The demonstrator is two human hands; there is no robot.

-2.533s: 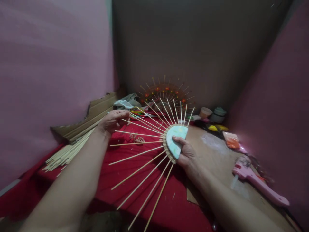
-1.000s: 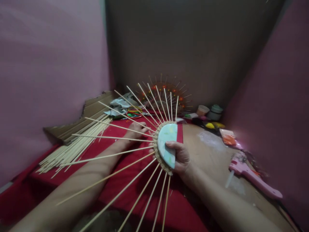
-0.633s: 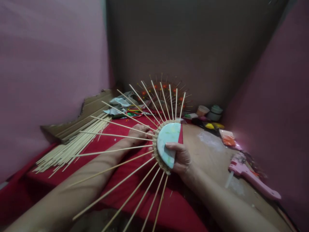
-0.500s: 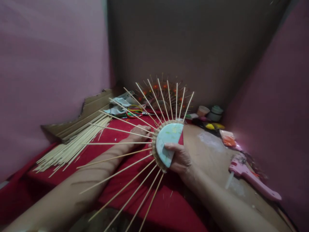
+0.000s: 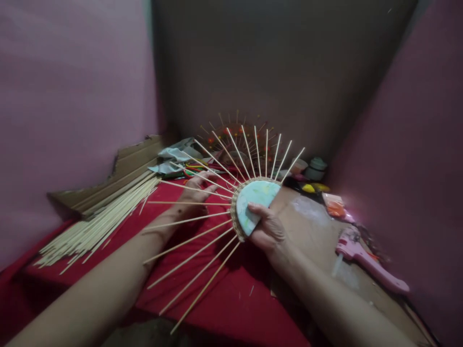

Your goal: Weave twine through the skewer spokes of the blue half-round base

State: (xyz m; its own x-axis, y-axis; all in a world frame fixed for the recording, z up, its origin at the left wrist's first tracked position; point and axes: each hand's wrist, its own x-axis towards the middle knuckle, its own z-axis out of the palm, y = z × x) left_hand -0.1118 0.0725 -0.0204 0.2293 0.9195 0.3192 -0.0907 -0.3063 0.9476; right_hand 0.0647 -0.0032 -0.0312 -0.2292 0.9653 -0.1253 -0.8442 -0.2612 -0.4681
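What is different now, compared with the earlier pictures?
The left hand moved from the stick tips to behind the sticks, near the half-disc. The fan turned clockwise in the right hand, which kept its grip. Stick pile and pink glue gun stayed.

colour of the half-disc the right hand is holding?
Pale blue-green with faint yellowish mottling, on the half-disc gripped by the right hand; head view.
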